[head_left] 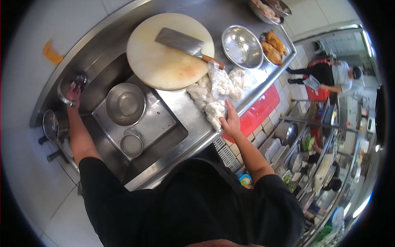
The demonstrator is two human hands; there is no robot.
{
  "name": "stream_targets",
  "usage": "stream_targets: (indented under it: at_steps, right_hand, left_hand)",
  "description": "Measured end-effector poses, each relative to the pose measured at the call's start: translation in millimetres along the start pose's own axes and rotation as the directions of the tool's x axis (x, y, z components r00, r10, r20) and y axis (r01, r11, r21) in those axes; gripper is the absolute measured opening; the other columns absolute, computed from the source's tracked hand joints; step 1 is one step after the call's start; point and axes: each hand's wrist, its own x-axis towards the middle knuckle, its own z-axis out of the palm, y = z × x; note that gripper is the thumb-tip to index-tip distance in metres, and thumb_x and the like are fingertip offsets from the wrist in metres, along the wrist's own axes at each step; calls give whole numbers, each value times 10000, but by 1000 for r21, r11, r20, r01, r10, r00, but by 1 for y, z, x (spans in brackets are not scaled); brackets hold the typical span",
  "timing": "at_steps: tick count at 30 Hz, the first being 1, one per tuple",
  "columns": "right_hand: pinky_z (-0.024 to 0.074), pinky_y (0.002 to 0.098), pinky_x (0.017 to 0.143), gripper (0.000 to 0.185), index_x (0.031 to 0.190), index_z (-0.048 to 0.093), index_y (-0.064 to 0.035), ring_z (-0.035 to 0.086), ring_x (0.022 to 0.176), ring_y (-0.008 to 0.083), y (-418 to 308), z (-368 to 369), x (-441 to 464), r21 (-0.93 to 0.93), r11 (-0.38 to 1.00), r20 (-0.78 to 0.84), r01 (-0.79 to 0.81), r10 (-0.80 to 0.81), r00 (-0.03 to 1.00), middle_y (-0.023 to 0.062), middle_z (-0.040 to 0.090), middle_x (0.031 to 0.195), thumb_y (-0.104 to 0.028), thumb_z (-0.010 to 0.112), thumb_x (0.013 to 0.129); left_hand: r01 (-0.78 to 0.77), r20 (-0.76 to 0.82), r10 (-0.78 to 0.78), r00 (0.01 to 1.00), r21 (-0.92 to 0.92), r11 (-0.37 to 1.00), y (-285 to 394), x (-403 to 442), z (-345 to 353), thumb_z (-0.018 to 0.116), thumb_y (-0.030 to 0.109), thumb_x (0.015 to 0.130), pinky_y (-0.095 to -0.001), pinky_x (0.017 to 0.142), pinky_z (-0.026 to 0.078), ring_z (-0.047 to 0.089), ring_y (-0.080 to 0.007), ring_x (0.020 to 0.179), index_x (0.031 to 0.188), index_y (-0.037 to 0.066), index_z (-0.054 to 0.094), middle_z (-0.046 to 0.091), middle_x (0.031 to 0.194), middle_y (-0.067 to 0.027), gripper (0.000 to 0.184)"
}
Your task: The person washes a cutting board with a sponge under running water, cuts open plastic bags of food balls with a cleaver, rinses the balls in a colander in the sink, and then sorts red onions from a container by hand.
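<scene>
The sink (108,151) is at the left, the counter (175,109) at its right. In the sink there are a pan (114,98) and, just before it, a cup (122,145). The left hand (73,95) is at the tap (61,97), on the sink's left side. The board (164,68) lies on the counter, with the cleaver (179,40) on it. Right of the board is the bowl (242,43), then the chickens (272,51). The bags (214,84) lie before the bowl and touch the right hand (231,121).
</scene>
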Motion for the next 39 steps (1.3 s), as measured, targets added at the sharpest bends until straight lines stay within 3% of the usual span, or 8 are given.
stream_targets:
  at_steps: [10, 13, 18, 19, 23, 31, 37, 39]
  right_hand:
    - [388, 440, 1082, 762, 1454, 418, -52, 450, 1332, 385, -26, -38, 20, 20, 981, 193, -192, 184, 964, 224, 449, 1461, -380, 720, 836]
    - [438, 446, 1008, 611, 1348, 535, -58, 517, 1247, 370, -59, -82, 64, -220, 838, 361, -500, 546, 756, 213, 497, 1407, -335, 732, 841]
    - [488, 415, 922, 518, 1283, 582, -54, 581, 1096, 367, -64, -49, 164, -95, 971, -188, 221, -235, 954, 217, 541, 1324, -215, 756, 822]
    - [469, 416, 974, 626, 1324, 549, -12, 546, 1180, 397, -65, -41, 183, 27, 996, -88, 80, -78, 993, 231, 508, 1375, -267, 777, 800]
    - [461, 387, 1009, 934, 1449, 396, 61, 584, 1212, 363, -39, -16, 233, 201, 963, 133, -179, 155, 979, 289, 563, 1332, -343, 817, 719]
    - [523, 384, 894, 606, 1274, 640, -49, 695, 999, 348, -74, -12, 238, 4, 995, 175, -100, 97, 980, 265, 692, 1056, -316, 767, 745]
    - [538, 430, 846, 566, 1262, 659, -120, 692, 939, 353, -118, 7, 229, -28, 996, 305, -84, 89, 948, 218, 709, 990, -386, 716, 766]
    - [535, 442, 864, 581, 1313, 618, -112, 683, 963, 372, -132, 25, 219, -67, 995, 298, -76, 93, 950, 228, 704, 996, -349, 693, 788]
  left_hand:
    - [220, -472, -97, 876, 213, 952, 33, -47, 80, 593, 501, 951, -398, 816, 526, 604, -232, 931, 1241, 75, 551, 595, 1067, -122, 517]
    - [-131, -257, 105, 961, -87, 988, 60, -125, 96, 500, 477, 1007, -439, 946, 498, 603, -307, 1115, 1318, -12, 457, 580, 1237, -224, 581]
    - [-200, 119, 183, 976, 152, 968, 109, -234, 188, 486, 272, 1030, -423, 1131, 349, 541, -356, 1268, 1342, -104, 378, 505, 1386, -274, 500]
    - [-245, 124, 216, 969, 324, 914, 104, -231, 199, 515, 226, 1018, -429, 1124, 362, 548, -353, 1259, 1330, -96, 391, 525, 1360, -276, 466]
    - [-168, 173, 196, 965, -165, 972, 80, -185, 235, 610, 7, 931, -477, 1090, 426, 585, -370, 1191, 1141, -33, 458, 601, 1206, -259, 262]
    - [-385, -44, 386, 922, -236, 892, 61, -131, 296, 620, -6, 935, -451, 1062, 463, 606, -359, 1141, 986, 17, 507, 613, 1070, -183, 126]
    - [-381, -57, 380, 923, -256, 888, 16, -154, 287, 602, 158, 981, -403, 1052, 436, 579, -313, 1192, 1267, -18, 463, 563, 1293, -184, 363]
    - [-329, -41, 356, 934, 297, 896, -44, -159, 293, 632, 215, 961, -391, 1057, 424, 567, -304, 1207, 1362, -29, 389, 550, 1327, -184, 528]
